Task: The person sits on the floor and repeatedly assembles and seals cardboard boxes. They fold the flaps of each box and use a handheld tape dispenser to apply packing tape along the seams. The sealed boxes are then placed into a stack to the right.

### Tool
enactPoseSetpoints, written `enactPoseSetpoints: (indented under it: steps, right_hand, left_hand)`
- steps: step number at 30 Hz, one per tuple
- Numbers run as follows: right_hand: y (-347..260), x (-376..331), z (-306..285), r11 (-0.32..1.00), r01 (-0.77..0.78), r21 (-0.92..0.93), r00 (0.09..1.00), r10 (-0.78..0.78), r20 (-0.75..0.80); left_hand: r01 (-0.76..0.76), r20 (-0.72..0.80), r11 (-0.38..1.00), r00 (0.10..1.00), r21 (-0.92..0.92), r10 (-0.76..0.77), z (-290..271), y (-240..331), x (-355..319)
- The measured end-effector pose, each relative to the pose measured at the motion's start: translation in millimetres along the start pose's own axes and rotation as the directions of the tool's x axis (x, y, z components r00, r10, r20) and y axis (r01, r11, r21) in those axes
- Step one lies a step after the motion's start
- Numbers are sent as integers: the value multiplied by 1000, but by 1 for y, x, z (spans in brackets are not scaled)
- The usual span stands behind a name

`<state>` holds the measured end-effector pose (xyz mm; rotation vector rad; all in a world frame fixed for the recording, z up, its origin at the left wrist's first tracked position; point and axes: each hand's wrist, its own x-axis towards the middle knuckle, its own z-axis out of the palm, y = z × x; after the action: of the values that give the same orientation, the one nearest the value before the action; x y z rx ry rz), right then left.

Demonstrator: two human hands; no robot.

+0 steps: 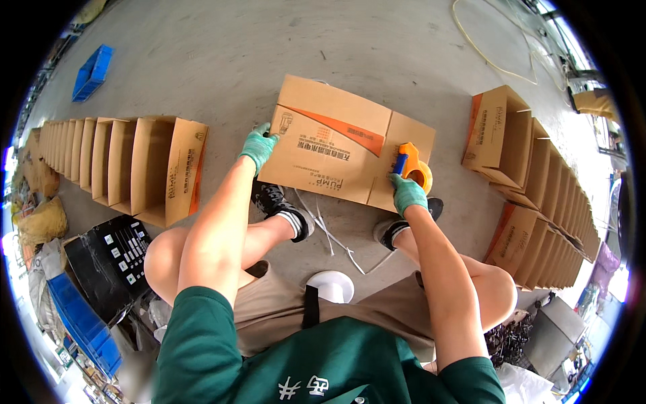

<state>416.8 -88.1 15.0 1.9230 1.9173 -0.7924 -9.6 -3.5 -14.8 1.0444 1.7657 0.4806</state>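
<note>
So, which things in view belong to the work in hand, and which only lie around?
In use:
carton, left hand gripping its edge
orange-and-blue tape dispenser, in the right hand
probably the open cartons at both sides

Seemingly lying around:
blue crate
yellowish hose
white strap

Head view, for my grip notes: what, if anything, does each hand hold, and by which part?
The left hand holds the cardboard carton by its left edge; the right hand, the tape dispenser by its near end.

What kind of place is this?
It looks like a workshop or warehouse, though I can't be sure which. There are rows of open cardboard boxes on both sides, a blue crate, and a tape dispenser in the right hand.
</note>
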Motion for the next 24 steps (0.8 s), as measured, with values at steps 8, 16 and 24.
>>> enactPoseSetpoints:
  steps: [8, 16, 24]
  right_hand:
    - [-2, -7, -10, 982, -77, 173, 970, 114, -216]
    - [-36, -23, -66, 998, -56, -16, 992, 54, -115]
    - [-73, -58, -186, 962, 149, -230, 778, -258, -573]
  left_hand:
    - [-103, -301, 993, 950, -61, 80, -88, 41, -7]
    - [-207, -471, 976, 869, -73, 150, -109, 49, -45]
    - [-251, -456, 965, 869, -71, 192, -97, 37, -71]
